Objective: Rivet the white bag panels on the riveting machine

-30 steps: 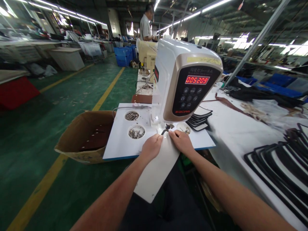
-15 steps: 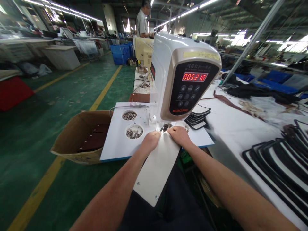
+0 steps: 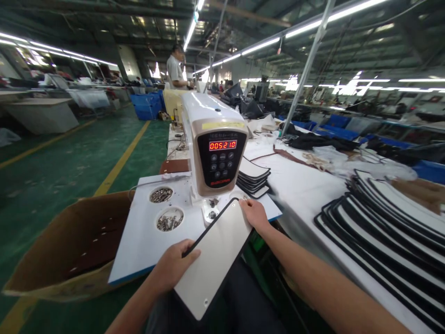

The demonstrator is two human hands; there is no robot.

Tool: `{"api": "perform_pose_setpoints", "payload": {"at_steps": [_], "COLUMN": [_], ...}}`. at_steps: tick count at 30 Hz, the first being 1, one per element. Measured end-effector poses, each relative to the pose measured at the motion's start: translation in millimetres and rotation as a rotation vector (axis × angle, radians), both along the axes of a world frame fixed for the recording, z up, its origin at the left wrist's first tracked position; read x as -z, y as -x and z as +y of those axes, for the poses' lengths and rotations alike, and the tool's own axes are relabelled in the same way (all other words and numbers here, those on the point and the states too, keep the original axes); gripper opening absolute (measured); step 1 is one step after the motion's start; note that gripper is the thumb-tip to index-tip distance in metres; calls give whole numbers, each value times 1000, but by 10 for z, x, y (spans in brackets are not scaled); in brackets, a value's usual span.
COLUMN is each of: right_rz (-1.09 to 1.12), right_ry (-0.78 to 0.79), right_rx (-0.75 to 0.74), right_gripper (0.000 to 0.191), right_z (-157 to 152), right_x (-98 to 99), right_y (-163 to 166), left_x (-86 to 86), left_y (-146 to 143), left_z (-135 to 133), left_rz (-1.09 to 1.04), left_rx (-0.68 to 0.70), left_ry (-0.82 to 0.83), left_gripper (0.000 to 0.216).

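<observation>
A flat white panel with black edging (image 3: 217, 257) slants across my lap, with small metal rivets near its ends. My left hand (image 3: 175, 264) grips its left edge, thumb on top and fingers underneath. Around the far right corner my right hand (image 3: 255, 214) is closed. Just beyond that far end stands the white riveting machine (image 3: 217, 109), its red display reading 005210. The panel's far end lies in front of the machine's lower die (image 3: 212, 215), apart from it. Two round wells of small metal fasteners (image 3: 169, 219) are set in the white machine table (image 3: 139, 241) to the left.
A cardboard box (image 3: 34, 278) with brown pieces stands at left. Small panels (image 3: 255, 174) lie stacked right of the machine. A large stack of black-edged panels (image 3: 385, 241) covers the right table (image 3: 292, 195). A person (image 3: 175, 69) stands behind the machine.
The panel has come out from under the machine head towards me. My left hand has slid down to its left edge; my right hand holds the far corner. The view has turned right and up.
</observation>
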State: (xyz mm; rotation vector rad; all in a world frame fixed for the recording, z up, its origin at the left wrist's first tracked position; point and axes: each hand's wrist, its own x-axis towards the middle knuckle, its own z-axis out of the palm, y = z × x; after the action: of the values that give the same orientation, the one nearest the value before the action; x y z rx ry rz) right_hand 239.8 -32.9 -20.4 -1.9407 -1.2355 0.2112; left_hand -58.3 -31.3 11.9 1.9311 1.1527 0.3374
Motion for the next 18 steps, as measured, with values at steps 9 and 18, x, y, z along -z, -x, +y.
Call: {"api": "perform_pose_setpoints", "payload": {"at_steps": [9, 18], "right_rz": [-602, -555], "right_ry": [-127, 9], "right_rx": [-740, -523], "right_gripper": [25, 44], "right_z": [-435, -126], "right_x": [-194, 77], "right_y": [472, 330], "left_x": [-40, 265], "left_y": [-567, -443], "left_z": [-16, 85], "left_rz": [-166, -295], "left_rx": [112, -240], "left_ry": [-52, 180], "left_gripper": [24, 37]}}
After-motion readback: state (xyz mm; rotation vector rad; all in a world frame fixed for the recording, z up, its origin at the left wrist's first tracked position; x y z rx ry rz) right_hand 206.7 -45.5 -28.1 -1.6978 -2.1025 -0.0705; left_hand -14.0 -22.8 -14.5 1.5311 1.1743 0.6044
